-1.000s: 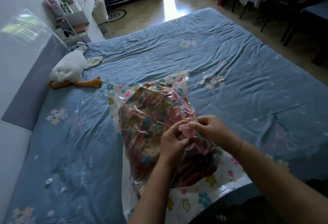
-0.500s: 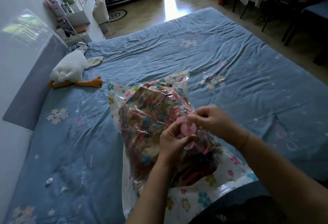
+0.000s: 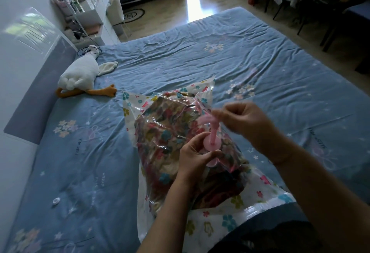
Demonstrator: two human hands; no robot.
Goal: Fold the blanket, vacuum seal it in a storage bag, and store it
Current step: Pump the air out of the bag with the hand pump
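A clear storage bag (image 3: 138, 110) printed with small flowers lies on the blue bed sheet (image 3: 250, 68). Inside it is the folded flowery blanket (image 3: 166, 132). A pink round valve (image 3: 212, 142) sits on top of the bag. My left hand (image 3: 195, 155) pinches the bag and the valve's rim from the near side. My right hand (image 3: 242, 119), blurred by motion, pinches a pink cap (image 3: 207, 120) joined to the valve by a pink strap and holds it raised above the valve.
A white plush goose (image 3: 84, 74) lies at the bed's left by the grey headboard (image 3: 38, 90). A small white round piece (image 3: 56, 200) rests on the sheet at lower left. Shelves, a radiator and chairs stand beyond the bed.
My right hand has lifted up and to the right, pulling the pink cap off the valve on its strap. My left hand has stayed on the valve.
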